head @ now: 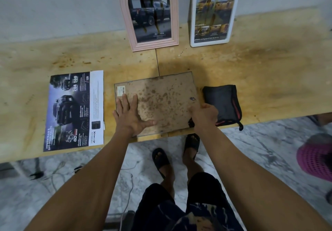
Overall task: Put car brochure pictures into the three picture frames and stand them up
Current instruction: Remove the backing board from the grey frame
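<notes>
Under your flat, straight-fingered left hand (129,114), the face-down third frame (158,103) is lying pinned to the table (269,79), while your right hand (204,114) is curling around its near-right corner, probably working the backing loose for the brochure (75,110) lying left of both hands.

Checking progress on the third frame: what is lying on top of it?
The left hand rests flat on the face-down frame's stained backing; the right hand grips its right corner. A small sticker shows. Whatever is underneath is hidden.
</notes>
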Demonstrator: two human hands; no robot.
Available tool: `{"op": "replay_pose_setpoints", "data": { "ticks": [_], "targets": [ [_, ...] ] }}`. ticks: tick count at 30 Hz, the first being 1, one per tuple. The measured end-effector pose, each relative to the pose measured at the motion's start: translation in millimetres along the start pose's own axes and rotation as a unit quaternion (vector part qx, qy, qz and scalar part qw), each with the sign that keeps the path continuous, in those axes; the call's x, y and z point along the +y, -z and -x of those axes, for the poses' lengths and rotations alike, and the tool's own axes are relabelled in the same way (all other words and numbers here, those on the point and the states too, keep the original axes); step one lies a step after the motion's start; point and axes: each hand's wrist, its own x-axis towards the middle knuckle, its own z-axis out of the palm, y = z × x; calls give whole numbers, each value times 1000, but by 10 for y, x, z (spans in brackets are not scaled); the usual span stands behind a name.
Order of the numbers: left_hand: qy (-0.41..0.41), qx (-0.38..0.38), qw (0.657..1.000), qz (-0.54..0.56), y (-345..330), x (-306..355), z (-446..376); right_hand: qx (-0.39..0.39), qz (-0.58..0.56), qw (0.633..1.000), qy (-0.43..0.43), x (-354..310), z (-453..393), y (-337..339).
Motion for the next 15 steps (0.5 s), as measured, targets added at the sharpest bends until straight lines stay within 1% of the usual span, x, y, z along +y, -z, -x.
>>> {"op": "replay_pose_setpoints", "data": {
  "ticks": [4, 6, 12, 15],
  "targets": [
    [1, -1, 1000, 1, -2, 14, -3, -38, 107, 991, 70, -56, -112, 40],
    [0, 2, 1000, 1, -4, 11, -3, -54, 153, 983, 90, -87, -143, 40],
    [-3, 7, 1000, 6, 5, 20, 2, -90, 199, 969, 118, -147, -187, 51],
    [-1, 8, 1000, 7, 14, 25, 5, -91, 239, 955, 151, -150, -207, 87]
  ]
}}
